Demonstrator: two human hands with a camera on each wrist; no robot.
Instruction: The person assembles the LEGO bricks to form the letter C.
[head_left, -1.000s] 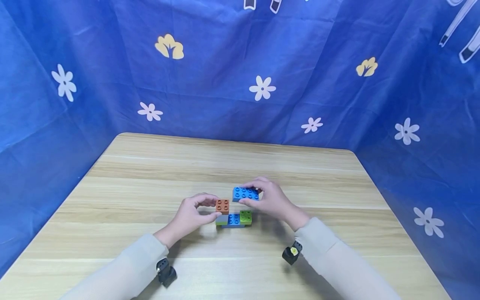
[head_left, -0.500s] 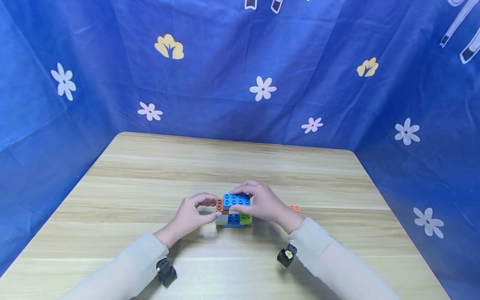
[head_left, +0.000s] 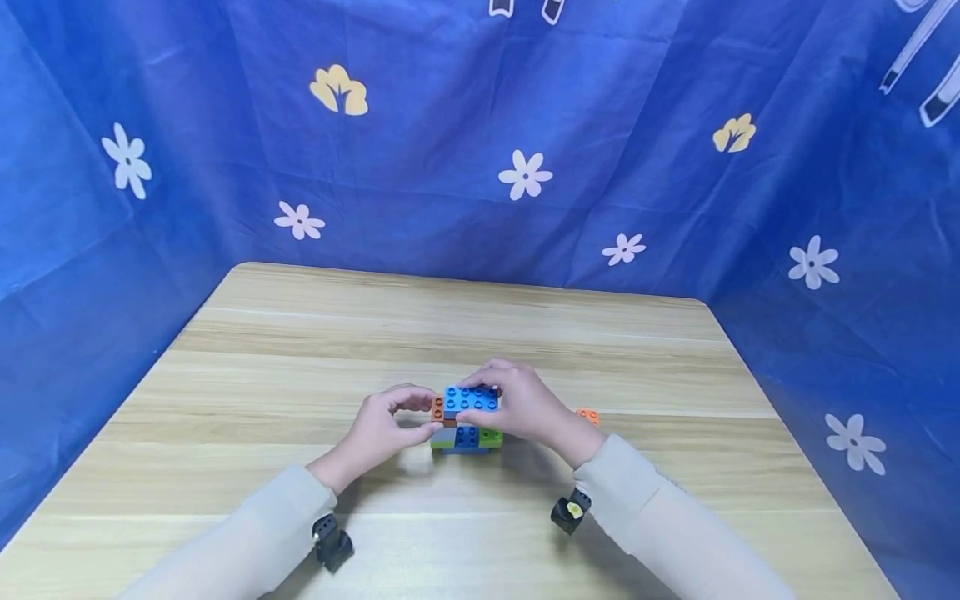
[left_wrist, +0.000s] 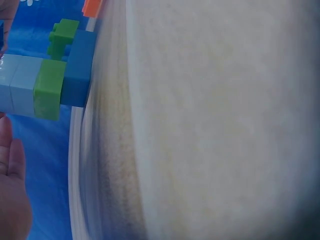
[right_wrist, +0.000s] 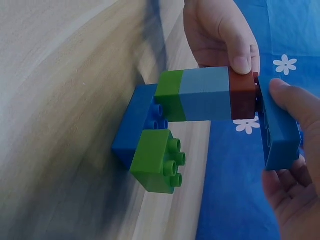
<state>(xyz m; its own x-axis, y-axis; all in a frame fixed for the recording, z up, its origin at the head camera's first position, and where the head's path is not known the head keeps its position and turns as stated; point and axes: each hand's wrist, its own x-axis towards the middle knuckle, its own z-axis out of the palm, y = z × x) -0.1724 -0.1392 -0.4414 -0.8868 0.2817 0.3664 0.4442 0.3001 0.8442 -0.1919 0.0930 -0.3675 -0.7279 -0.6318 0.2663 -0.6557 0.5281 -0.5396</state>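
Observation:
My right hand [head_left: 525, 406] pinches a blue eight-stud toy building brick [head_left: 471, 400] by its long sides. That brick lies over part of a brown brick [right_wrist: 242, 97], with a narrow gap showing between them in the right wrist view. Fingers and thumb of my left hand [head_left: 378, 427] grip the brown brick, which tops a column of light blue bricks [right_wrist: 205, 95] and a green brick [right_wrist: 169, 97]. The column rises from one end of a blue base brick [right_wrist: 132, 125] on the table. A second green brick [right_wrist: 152, 157] sits on the base's other end.
An orange brick [head_left: 588, 415] lies on the wooden table [head_left: 375, 333] beyond my right wrist, partly hidden by it. Blue cloth [head_left: 450, 208] with printed flowers hangs behind the table and along both sides.
My right hand has moved the blue brick left and over the brown brick, uncovering the orange brick behind the wrist. My left hand has kept its hold on the column.

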